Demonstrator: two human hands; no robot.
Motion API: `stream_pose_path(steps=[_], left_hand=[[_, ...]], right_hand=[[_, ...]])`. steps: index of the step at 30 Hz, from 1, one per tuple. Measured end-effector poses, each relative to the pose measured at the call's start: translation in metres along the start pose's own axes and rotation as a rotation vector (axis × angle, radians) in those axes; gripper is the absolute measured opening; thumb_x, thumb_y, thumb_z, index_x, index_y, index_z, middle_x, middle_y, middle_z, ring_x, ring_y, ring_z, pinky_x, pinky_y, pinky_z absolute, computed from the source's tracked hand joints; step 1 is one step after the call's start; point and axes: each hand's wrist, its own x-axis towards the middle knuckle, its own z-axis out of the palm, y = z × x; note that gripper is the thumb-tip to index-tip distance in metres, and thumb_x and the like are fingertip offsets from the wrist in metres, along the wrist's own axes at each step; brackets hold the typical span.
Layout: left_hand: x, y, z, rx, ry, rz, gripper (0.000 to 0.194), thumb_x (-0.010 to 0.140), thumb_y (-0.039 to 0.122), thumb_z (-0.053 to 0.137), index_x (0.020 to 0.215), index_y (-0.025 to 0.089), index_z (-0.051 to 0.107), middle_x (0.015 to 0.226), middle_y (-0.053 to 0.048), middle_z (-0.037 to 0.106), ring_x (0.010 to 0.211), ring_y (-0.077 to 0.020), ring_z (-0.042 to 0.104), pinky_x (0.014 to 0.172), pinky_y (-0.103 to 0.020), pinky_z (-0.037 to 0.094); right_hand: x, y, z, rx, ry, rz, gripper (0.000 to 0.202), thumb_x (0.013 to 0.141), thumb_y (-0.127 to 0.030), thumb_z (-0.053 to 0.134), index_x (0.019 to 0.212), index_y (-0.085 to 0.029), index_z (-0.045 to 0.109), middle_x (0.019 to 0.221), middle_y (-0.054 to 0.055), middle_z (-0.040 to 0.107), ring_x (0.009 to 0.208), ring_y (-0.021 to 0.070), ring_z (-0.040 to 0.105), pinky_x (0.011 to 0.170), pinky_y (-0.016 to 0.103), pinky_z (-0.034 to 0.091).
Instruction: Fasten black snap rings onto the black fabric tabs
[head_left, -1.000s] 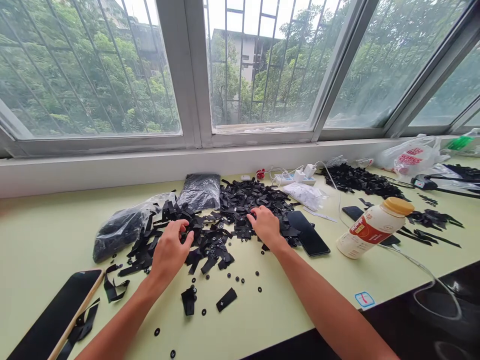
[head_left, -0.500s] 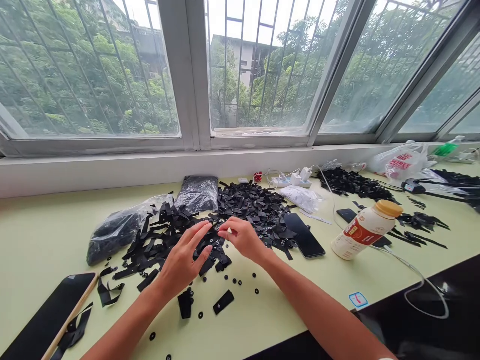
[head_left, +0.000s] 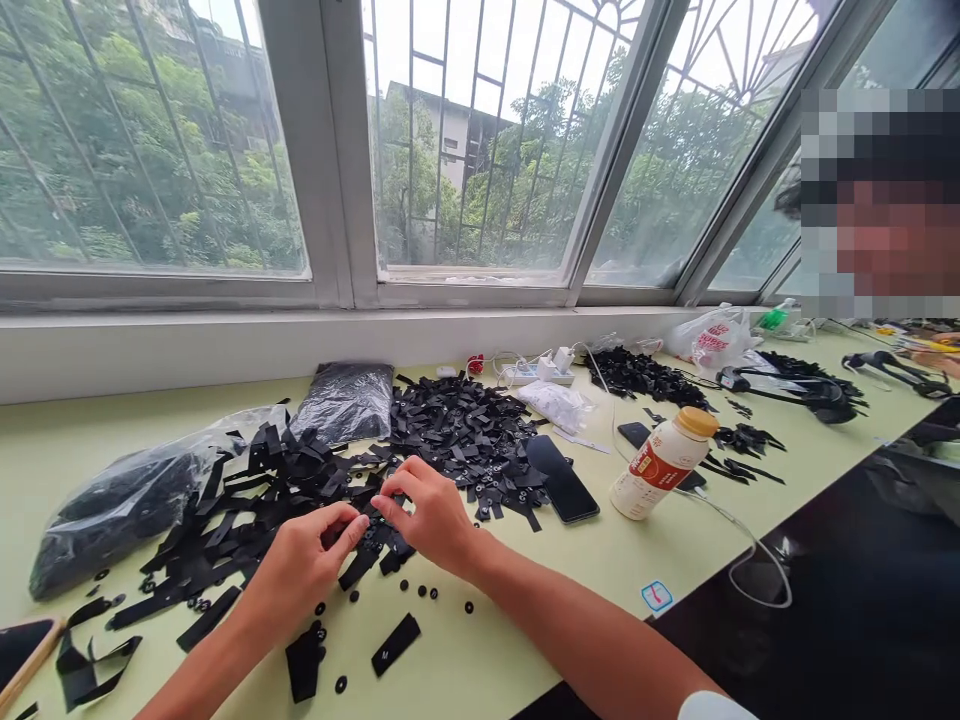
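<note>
My left fingers and right fingers curled inward; couldn't tell if clamped. A low sweep risked scattering near black rings.

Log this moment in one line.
left hand: fingertips close to right hand | holds: unclear | beneath: black strips | nearby: phone, capped bottle

Your left hand and right hand hover close together, thumbs and forefingers bent toward each other in loose pinches, while your left forearm and right forearm slant inward from either side
</note>
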Motion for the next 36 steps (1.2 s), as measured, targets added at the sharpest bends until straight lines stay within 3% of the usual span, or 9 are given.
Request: stream_pose_path(steps=[3, 6, 11, 19, 23, 28, 36], left_hand=[[0.001, -0.001, 0.001, -0.135, -0.05, -0.074, 0.041, 0.092, 0.057, 0.054, 0.089, 0.019, 0.07, 0.066, 0.002, 0.053, 0.057, -0.012, 0.04, 0.051, -0.022, 0.03], [0.003, -0.006, 0.002, -0.231, -0.092, -0.088, 0.042, 0.09, 0.058, 0.056, 0.091, 0.018, 0.07, 0.068, 0.001, 0.052, 0.059, -0.0124, 0.04, 0.051, -0.021, 0.031], [0.005, -0.012, 0.004, -0.303, -0.107, -0.068, 0.041, 0.087, 0.055, 0.061, 0.099, 0.018, 0.074, 0.071, -0.002, 0.058, 0.064, -0.0156, 0.047, 0.056, -0.022, 0.039], [0.008, -0.014, 0.008, -0.41, -0.104, -0.143, 0.043, 0.077, 0.058, 0.071, 0.092, 0.018, 0.077, 0.069, -0.003, 0.063, 0.063, -0.017, 0.051, 0.055, -0.023, 0.044], [0.01, -0.009, 0.005, -0.451, -0.093, -0.172, 0.048, 0.073, 0.062, 0.073, 0.089, 0.017, 0.078, 0.068, -0.005, 0.065, 0.061, -0.0173, 0.054, 0.054, -0.024, 0.046], [0.008, 0.003, 0.003, -0.506, -0.063, -0.157, 0.048, 0.07, 0.062, 0.076, 0.085, 0.017, 0.079, 0.065, -0.004, 0.064, 0.06, -0.0163, 0.054, 0.053, -0.023, 0.047], [0.007, 0.01, 0.0, -0.486, -0.065, -0.15, 0.049, 0.07, 0.063, 0.075, 0.084, 0.016, 0.078, 0.064, -0.004, 0.063, 0.06, -0.0165, 0.052, 0.054, -0.025, 0.048]], right_hand=[[-0.002, 0.001, 0.004, 0.023, -0.074, -0.053, 0.026, 0.1, -0.036, 0.054, 0.097, -0.022, 0.075, 0.094, 0.003, 0.067, 0.084, 0.0139, 0.064, 0.078, 0.024, 0.048], [-0.004, 0.004, 0.008, 0.054, -0.112, -0.071, 0.024, 0.1, -0.033, 0.053, 0.102, -0.023, 0.075, 0.097, 0.004, 0.068, 0.086, 0.0143, 0.064, 0.08, 0.024, 0.049], [-0.003, 0.005, 0.013, 0.158, -0.099, -0.033, 0.024, 0.099, -0.033, 0.055, 0.098, -0.021, 0.076, 0.09, 0.004, 0.068, 0.082, 0.0143, 0.064, 0.077, 0.024, 0.05], [-0.002, 0.005, 0.015, 0.184, -0.076, 0.008, 0.025, 0.099, -0.033, 0.054, 0.095, -0.02, 0.075, 0.089, 0.004, 0.069, 0.082, 0.0142, 0.064, 0.078, 0.024, 0.051], [-0.002, 0.004, 0.015, 0.253, -0.084, 0.011, 0.022, 0.097, -0.033, 0.057, 0.096, -0.021, 0.076, 0.089, 0.003, 0.07, 0.084, 0.0141, 0.064, 0.08, 0.024, 0.051], [-0.001, -0.005, 0.01, 0.317, -0.044, 0.119, 0.023, 0.096, -0.031, 0.059, 0.083, -0.02, 0.074, 0.076, 0.0, 0.065, 0.072, 0.0126, 0.06, 0.07, 0.023, 0.048], [-0.004, -0.009, 0.012, 0.385, -0.018, 0.222, 0.022, 0.095, -0.033, 0.059, 0.081, -0.019, 0.071, 0.074, -0.001, 0.064, 0.07, 0.0124, 0.057, 0.067, 0.024, 0.044]])
